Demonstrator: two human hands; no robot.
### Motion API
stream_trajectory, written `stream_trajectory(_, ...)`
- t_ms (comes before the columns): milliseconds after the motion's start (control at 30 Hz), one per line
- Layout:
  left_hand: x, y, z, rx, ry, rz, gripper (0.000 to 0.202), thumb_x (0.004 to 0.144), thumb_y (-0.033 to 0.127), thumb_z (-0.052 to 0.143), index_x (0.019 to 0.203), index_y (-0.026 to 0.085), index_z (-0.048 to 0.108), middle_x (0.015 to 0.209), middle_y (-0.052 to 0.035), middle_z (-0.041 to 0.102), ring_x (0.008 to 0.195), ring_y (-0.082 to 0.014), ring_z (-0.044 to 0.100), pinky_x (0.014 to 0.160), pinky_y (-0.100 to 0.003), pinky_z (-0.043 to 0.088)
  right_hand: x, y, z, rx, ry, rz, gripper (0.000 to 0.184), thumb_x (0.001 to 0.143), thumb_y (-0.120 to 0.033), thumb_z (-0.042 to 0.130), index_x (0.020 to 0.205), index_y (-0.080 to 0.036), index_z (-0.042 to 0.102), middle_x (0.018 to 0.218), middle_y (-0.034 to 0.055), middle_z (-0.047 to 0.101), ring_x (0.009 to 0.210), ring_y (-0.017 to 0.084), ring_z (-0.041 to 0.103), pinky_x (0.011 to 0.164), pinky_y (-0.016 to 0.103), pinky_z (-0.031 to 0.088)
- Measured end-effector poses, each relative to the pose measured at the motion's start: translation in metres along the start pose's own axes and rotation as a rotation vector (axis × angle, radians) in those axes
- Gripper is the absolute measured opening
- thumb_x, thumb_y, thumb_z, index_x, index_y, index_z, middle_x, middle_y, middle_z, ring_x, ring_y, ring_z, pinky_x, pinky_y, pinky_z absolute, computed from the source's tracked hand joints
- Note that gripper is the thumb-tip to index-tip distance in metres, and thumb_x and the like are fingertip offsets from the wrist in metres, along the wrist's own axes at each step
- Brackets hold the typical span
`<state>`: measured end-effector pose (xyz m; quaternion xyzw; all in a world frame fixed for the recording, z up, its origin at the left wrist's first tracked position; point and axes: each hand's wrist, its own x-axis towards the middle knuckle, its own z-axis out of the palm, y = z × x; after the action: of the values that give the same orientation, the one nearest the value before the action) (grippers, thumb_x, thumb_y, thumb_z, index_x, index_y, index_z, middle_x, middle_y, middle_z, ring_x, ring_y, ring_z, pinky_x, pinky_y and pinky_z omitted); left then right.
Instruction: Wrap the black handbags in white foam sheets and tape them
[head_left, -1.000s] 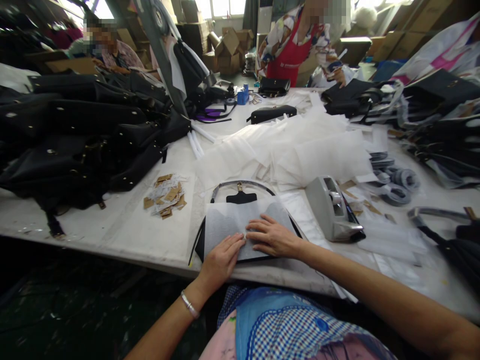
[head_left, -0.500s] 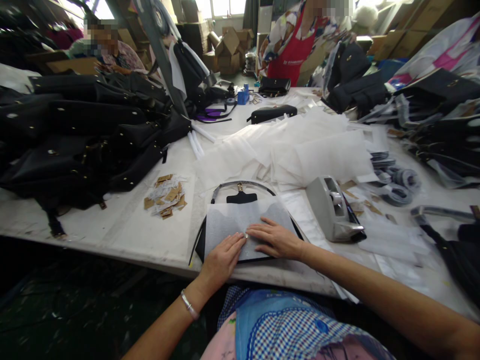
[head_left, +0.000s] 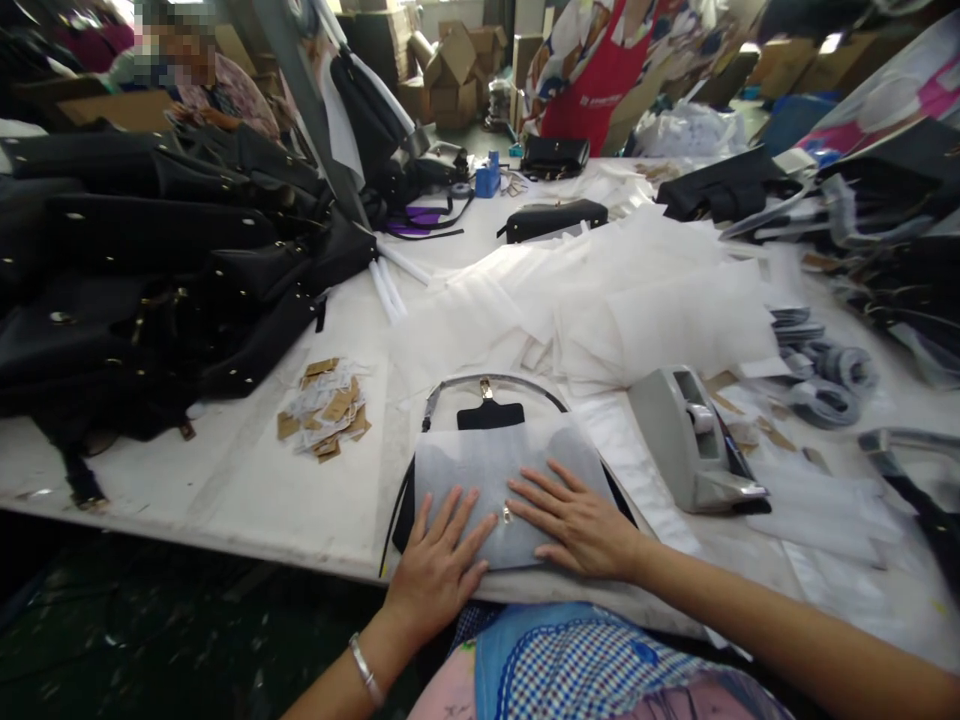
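A black handbag point(head_left: 490, 414) lies flat at the near edge of the white table point(head_left: 247, 480), its grey handle arching away from me. A thin white foam sheet point(head_left: 487, 462) covers most of the bag. My left hand point(head_left: 441, 565) rests flat on the sheet's near left part, fingers spread. My right hand point(head_left: 577, 522) lies flat beside it on the right, fingers stretched out. Between the two hands a small metal clasp point(head_left: 507, 515) shows. Neither hand holds anything.
A grey tape dispenser point(head_left: 686, 440) stands right of the bag. Brown and white tags point(head_left: 324, 407) lie to the left. Black bags point(head_left: 150, 270) are heaped at left, white foam sheets point(head_left: 637, 300) in the middle. A person in a red apron point(head_left: 592, 80) stands at the far end.
Both hands have slid toward me on the sheet and their fingers have spread flatter. The view has tipped down slightly. The person in the apron has moved a black bag.
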<state>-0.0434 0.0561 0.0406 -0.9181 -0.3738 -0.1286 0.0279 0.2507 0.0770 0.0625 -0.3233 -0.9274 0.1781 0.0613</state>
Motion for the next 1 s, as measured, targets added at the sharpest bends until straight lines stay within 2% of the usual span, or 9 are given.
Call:
stream_trajectory(200,0.004,-0.004,0.009,-0.002,0.076,0.028,0.046,0.097,0.047,0.049,0.14,0.032,0.054,0.148,-0.0049,0.052,0.143,-0.0266,0.039,0.124,-0.05,0.009,0.0,0.006,-0.002,0.08,0.056,0.007,0.07,0.096,-0.05,0.054,0.156,-0.025,0.028,0.157,0.0098,0.037,0.148,0.03,0.028,0.12,0.058,0.023)
stream_trajectory(300,0.002,-0.012,0.019,-0.006,0.173,0.044,0.04,0.1,0.044,0.043,0.135,0.033,0.059,0.138,-0.0029,0.062,0.143,-0.0241,0.039,0.124,-0.051,0.014,-0.006,0.015,0.005,0.143,0.204,0.04,0.068,0.099,-0.035,0.053,0.158,-0.026,0.021,0.145,0.0087,0.055,0.139,0.024,0.045,0.117,0.05,0.036)
stream_trajectory(433,0.0,-0.03,0.026,0.024,0.108,0.137,0.037,0.101,0.034,0.042,0.134,0.033,0.06,0.135,-0.0004,0.063,0.139,-0.0229,0.045,0.124,-0.051,0.018,-0.015,0.029,0.021,0.231,0.364,0.116,0.064,0.102,-0.016,0.043,0.158,-0.031,0.018,0.128,0.0047,0.068,0.124,0.017,0.061,0.11,0.038,0.048)
stream_trajectory(533,0.007,-0.049,0.013,-0.039,0.05,0.203,0.038,0.103,0.029,0.036,0.128,0.028,0.064,0.132,0.0018,0.065,0.128,-0.0169,0.057,0.12,-0.037,0.033,-0.016,0.035,0.02,0.238,0.317,0.107,0.056,0.105,-0.022,0.039,0.158,-0.029,0.022,0.129,0.0046,0.068,0.124,0.017,0.06,0.112,0.038,0.047)
stream_trajectory(600,0.019,-0.06,-0.002,-0.133,-0.011,0.161,0.04,0.102,0.019,0.033,0.124,0.024,0.066,0.126,0.003,0.07,0.117,-0.0102,0.064,0.106,-0.022,0.047,-0.011,0.038,0.011,0.207,0.253,0.07,0.055,0.105,-0.023,0.038,0.158,-0.027,0.022,0.13,0.0035,0.067,0.124,0.018,0.061,0.11,0.036,0.049)
stream_trajectory(667,0.036,-0.066,-0.016,-0.228,-0.093,0.064,0.04,0.101,0.017,0.033,0.124,0.021,0.066,0.116,0.002,0.074,0.103,-0.0085,0.069,0.087,-0.017,0.055,-0.002,0.042,-0.003,0.164,0.204,0.029,0.057,0.105,-0.022,0.04,0.158,-0.026,0.021,0.13,0.0028,0.067,0.122,0.018,0.062,0.106,0.033,0.052)
stream_trajectory(767,0.064,-0.064,-0.021,-0.266,-0.045,-0.04,0.033,0.101,0.021,0.04,0.121,0.022,0.067,0.105,0.0004,0.077,0.09,-0.0137,0.072,0.075,-0.023,0.059,0.018,0.048,-0.02,0.094,0.198,0.055,0.059,0.103,-0.021,0.044,0.158,-0.025,0.022,0.131,0.0043,0.066,0.123,0.022,0.061,0.11,0.042,0.049)
stream_trajectory(867,0.083,-0.058,-0.007,-0.163,-0.016,-0.079,0.032,0.101,0.029,0.044,0.123,0.022,0.065,0.118,-0.0028,0.073,0.104,-0.0213,0.069,0.092,-0.037,0.055,0.035,0.053,-0.023,0.016,0.183,0.199,0.051,0.102,-0.029,0.046,0.152,-0.021,0.038,0.133,0.0099,0.065,0.122,0.028,0.061,0.108,0.051,0.048)
stream_trajectory(1000,0.087,-0.055,0.007,-0.092,-0.08,-0.122,0.044,0.101,0.044,0.041,0.13,0.017,0.06,0.123,-0.0075,0.07,0.112,-0.025,0.064,0.107,-0.046,0.043,0.045,0.055,-0.019,-0.031,0.124,0.282,0.046,0.102,-0.041,0.045,0.137,-0.012,0.055,0.129,0.0158,0.066,0.115,0.03,0.063,0.101,0.05,0.051)
